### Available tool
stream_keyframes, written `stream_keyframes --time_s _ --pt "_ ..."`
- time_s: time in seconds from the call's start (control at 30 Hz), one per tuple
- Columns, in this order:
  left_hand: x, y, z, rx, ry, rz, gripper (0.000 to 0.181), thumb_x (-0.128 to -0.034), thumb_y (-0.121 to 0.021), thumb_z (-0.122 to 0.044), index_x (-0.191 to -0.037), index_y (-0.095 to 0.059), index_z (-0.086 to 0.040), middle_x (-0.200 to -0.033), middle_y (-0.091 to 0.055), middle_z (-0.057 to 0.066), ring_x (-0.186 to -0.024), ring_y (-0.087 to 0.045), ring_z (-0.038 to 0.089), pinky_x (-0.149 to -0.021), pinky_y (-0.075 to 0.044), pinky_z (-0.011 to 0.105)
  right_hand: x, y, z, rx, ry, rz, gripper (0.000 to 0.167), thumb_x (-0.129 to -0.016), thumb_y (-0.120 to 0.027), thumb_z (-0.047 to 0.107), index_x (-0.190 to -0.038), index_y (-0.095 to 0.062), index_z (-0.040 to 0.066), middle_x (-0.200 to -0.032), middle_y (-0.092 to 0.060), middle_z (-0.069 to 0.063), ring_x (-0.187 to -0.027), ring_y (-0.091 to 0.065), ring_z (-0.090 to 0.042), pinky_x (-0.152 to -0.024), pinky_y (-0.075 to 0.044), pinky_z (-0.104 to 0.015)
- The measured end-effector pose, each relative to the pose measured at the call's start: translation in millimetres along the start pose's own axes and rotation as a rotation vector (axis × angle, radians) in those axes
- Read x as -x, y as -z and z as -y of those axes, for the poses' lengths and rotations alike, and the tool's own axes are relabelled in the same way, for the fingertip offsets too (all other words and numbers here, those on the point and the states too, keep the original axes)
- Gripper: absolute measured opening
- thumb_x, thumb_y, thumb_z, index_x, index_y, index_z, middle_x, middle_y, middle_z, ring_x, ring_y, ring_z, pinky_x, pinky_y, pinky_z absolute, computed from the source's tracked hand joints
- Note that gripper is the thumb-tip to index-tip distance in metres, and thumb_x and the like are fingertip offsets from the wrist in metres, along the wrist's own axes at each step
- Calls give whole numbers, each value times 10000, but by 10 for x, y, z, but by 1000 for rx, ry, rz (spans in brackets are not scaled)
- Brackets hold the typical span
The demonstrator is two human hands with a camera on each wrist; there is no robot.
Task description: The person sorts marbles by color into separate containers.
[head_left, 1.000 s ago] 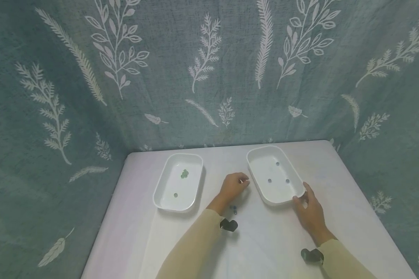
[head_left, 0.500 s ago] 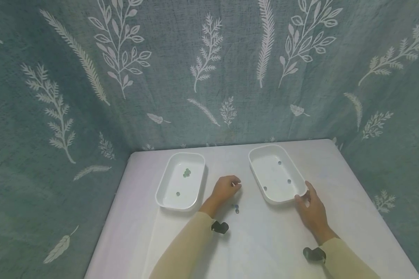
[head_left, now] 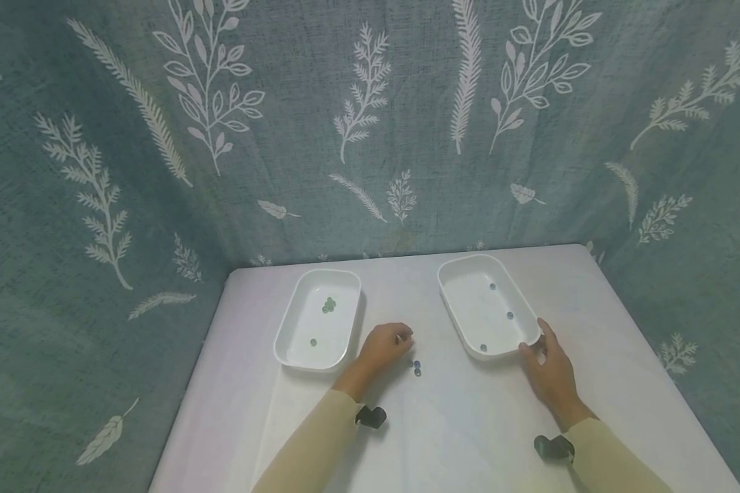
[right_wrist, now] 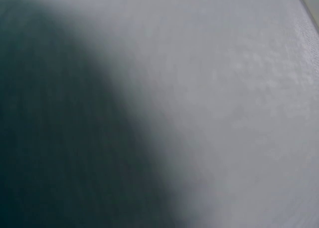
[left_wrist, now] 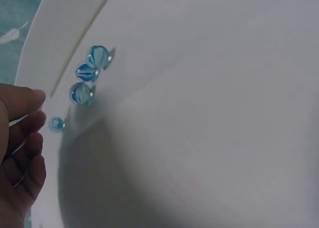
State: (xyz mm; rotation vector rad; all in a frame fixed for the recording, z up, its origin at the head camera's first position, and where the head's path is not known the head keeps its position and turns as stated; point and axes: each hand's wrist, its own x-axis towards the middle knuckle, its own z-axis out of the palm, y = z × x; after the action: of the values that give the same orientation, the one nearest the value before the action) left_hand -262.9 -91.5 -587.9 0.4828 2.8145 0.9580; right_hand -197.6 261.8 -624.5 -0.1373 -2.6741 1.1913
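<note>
My left hand (head_left: 386, 348) hovers over the table between two white trays, its fingers loosely bent and nothing visible between them. Just beside its fingertips, several clear marbles with blue swirls (left_wrist: 80, 93) lie on the cloth; in the head view this small cluster of marbles (head_left: 416, 365) sits to the right of the hand. At the near right corner of the right white tray (head_left: 462, 325), my right hand (head_left: 551, 373) grips the rim between thumb and fingers. Inside that tray are three bluish marbles (head_left: 510, 315), spread apart. The right wrist view is blurred and shows no hand.
A left white tray (head_left: 288, 329) holds several green marbles (head_left: 329, 305) bunched together and a single one (head_left: 313, 342) nearer its front. White cloth covers the table (head_left: 456, 424). A patterned green curtain (head_left: 296, 171) stands behind and at both sides.
My left hand has moved back from beside the right tray, left and nearer, to the loose marbles. One marble in the right tray rolled toward its near end. The right hand stayed at the rim.
</note>
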Motion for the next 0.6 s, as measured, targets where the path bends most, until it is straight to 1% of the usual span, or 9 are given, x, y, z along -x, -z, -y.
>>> stream_keyframes --time_s 0.1,0.27,0.47,0.6 --pt "59 -6 36 0 -4 16 217 -928 -647 -287 -1093 -713 -163 -941 -685 -70 -833 -599 100 -792 -517 298 1 -6 0 4 9 -6 711 -997 -517 379 -1569 -151 167 -1533 -310 -210 -1369 -300 -461 -1038 -286 -666" --pt "122 -27 88 15 -11 20 257 -929 -645 -295 -1147 -703 -171 -973 -693 -56 -876 -623 115 -817 -524 307 -10 -4 -11 17 10 -10 705 -1000 -509 374 -1569 -149 166 -1542 -299 -198 -1375 -296 -451 -1042 -289 -657" --pt "150 -57 137 44 13 -8 247 -935 -626 -282 -1150 -698 -184 -982 -689 -53 -928 -634 134 -858 -523 328 -14 1 -9 20 -9 -5 708 -1001 -501 389 -1571 -142 170 -1550 -284 -192 -1389 -274 -441 -1051 -272 -659" --pt "135 -62 151 59 8 -32 227 -930 -626 -259 -1136 -700 -197 -966 -684 -62 -920 -632 137 -862 -518 341 -10 4 -4 17 -21 3 712 -1002 -491 401 -1572 -134 168 -1548 -279 -206 -1384 -270 -455 -1049 -264 -667"
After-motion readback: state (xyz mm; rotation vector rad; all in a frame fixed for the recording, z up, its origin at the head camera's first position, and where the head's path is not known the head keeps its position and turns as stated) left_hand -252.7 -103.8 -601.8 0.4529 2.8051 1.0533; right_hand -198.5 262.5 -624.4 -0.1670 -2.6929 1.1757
